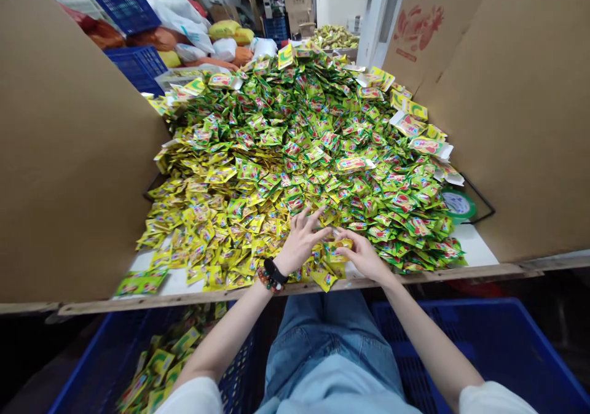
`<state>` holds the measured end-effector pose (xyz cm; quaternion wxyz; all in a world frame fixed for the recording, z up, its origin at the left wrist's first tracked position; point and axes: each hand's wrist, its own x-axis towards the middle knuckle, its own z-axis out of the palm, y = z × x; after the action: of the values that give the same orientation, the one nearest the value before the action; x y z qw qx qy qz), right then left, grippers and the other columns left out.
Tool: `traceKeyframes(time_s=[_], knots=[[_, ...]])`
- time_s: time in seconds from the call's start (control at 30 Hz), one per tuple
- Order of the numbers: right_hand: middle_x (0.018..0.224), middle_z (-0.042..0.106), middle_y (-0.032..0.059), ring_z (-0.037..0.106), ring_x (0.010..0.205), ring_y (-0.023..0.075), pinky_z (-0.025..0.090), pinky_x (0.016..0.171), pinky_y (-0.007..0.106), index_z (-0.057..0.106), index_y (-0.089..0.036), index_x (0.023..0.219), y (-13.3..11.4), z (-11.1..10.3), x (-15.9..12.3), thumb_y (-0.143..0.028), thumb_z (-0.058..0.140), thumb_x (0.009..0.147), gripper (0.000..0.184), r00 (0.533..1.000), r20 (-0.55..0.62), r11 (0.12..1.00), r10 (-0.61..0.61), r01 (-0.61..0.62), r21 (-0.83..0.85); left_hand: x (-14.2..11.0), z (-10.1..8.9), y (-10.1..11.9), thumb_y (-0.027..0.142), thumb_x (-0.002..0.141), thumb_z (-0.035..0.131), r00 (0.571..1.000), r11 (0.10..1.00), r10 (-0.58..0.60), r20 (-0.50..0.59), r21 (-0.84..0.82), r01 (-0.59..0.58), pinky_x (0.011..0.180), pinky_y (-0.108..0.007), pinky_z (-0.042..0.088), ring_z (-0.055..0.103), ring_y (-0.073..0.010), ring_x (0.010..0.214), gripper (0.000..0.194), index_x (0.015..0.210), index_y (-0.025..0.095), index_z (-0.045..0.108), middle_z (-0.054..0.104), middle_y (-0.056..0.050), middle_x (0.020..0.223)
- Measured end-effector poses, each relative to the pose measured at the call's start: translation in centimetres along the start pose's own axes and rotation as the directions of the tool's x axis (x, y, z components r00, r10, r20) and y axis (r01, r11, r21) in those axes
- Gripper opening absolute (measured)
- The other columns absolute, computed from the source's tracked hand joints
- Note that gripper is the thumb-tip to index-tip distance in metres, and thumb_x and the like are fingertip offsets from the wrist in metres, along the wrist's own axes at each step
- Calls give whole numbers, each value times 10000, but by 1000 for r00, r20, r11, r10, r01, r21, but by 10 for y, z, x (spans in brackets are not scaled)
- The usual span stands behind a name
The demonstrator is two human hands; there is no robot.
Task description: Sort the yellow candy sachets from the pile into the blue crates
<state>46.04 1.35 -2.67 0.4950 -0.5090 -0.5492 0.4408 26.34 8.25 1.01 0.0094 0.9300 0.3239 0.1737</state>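
A very big pile of small packets (276,131) is seen, and only a small part of it looks used up. Lots of small boxes (161,365) are kept in a blue basket (87,352) below the left side of the pile. Another blue basket (483,317) is seen below its right side. Boxes with white flaps (405,123) are scattered along the pile's right edge. A green strip of packets (141,282) is set by its front left corner, and a green roll of tape (458,204) is seen beside its right side.

At the front middle of the pile, a yellow pack (332,251) is pinched by the right hand (366,259), with its thumb and fingers nearly closed. Whether it is a box or a packet cannot be told. The left hand (297,242) is held wide open over the pile, palm down, with its thumb near the yellow pack. Nothing is seen to be gripped by it.
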Motion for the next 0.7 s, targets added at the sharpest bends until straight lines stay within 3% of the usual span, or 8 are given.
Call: traceKeyframes(time_s=[0.1,0.17,0.23,0.33,0.4,0.43,0.57,0.7], knots=[[986,729,66,678,815,215,537,799,367,653,-203,858,1,15,6,-250,578,782,116,995,-95,997,-21,13,-82,-10,9,9,-12,804,510,968,961,-174,-183,-247,126,1165,-572,249,158,-306,1495,651,1345,350,509,182,-51,1615],[1075,719,86,681,928,238,536,842,382,656,-206,846,0,26,3,-253,555,804,119,977,-204,996,-68,54,-71,-15,16,19,104,884,480,882,825,-411,-231,-506,252,1127,-500,355,298,-276,1448,641,1470,302,310,208,-125,1592],[1131,706,92,660,1045,250,528,894,394,668,-211,870,-3,35,-6,-242,533,829,145,968,-204,989,-144,131,-75,-16,22,31,241,907,517,813,629,-562,-151,-717,301,1032,-411,465,496,-239,1302,672,1491,247,186,378,-168,1492],[1040,726,77,678,1004,238,539,878,387,682,-220,909,-14,38,-22,-193,486,862,203,970,24,963,-240,241,-123,-14,24,42,376,850,611,732,453,-679,-61,-819,353,829,-322,537,650,-191,945,588,1342,186,350,638,-94,1110],[991,731,67,682,993,236,540,875,386,675,-227,890,-25,31,-30,-193,494,874,185,968,44,959,-248,251,-129,-12,20,44,387,804,651,676,477,-731,-87,-774,416,726,-300,524,634,-173,779,492,1203,178,455,648,-33,910],[988,728,64,677,1005,235,539,880,383,665,-231,880,-32,25,-32,-206,515,878,151,969,-19,964,-245,242,-106,-12,17,44,358,777,667,679,526,-725,-115,-729,438,710,-300,515,627,-174,757,456,1157,181,489,646,-23,882],[1010,690,58,643,1026,214,529,862,338,632,-245,889,-63,3,-26,-245,602,877,33,917,-266,950,-297,311,11,-15,6,50,175,639,693,795,728,-582,-173,-546,414,785,-332,510,648,-220,888,495,1116,199,563,680,-45,1005],[941,658,49,635,935,205,505,806,320,655,-232,885,-84,-7,-13,-203,555,895,105,915,-106,907,-388,359,-222,-17,5,61,158,629,679,812,792,-546,-205,-442,421,790,-354,517,657,-244,903,489,1108,192,586,695,-54,987]])
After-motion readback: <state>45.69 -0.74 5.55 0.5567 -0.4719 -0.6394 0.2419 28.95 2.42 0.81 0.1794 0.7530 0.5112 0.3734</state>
